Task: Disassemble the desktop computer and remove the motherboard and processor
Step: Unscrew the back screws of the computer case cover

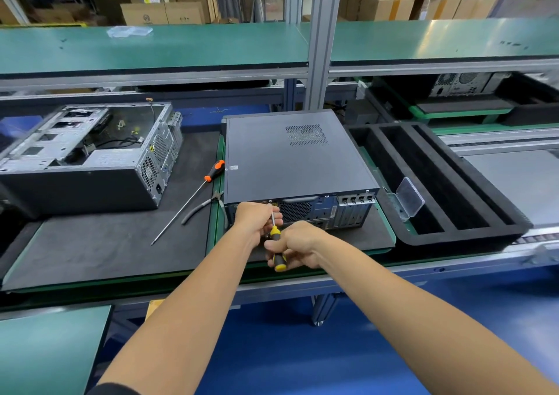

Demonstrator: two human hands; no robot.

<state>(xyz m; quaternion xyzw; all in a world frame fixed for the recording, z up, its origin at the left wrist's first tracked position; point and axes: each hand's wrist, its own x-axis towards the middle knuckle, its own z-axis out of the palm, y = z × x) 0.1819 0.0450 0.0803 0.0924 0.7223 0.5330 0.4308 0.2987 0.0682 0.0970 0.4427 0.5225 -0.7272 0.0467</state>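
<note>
At the near edge of a black mat (99, 252) on a factory bench, a person works on the rear panel of a closed desktop computer (296, 158), which lies on its side at twelve o'clock from the hands, its lid not yet off and the motherboard and processor hidden inside. Right hand (298, 244) wraps its fingers around the yellow-and-black screwdriver (276, 249), while left hand (260, 220) curls round the shaft near the tip, apparently to steady it on a case screw at the panel's upper left corner; the screw itself cannot be made out. Laying the tower flat with its back toward the worker seems meant to bring those fasteners within reach. A long orange-handled screwdriver (193, 195) and pliers (202, 207) lie at ten o'clock, just beside the case, likely kept ready. Farther at ten o'clock sits a stripped chassis (87, 152), well apart. A black foam tray (438, 179) with a clear plastic box (408, 198) hugs the case at two o'clock, so room to slide the lid looks better toward the worker.
</note>
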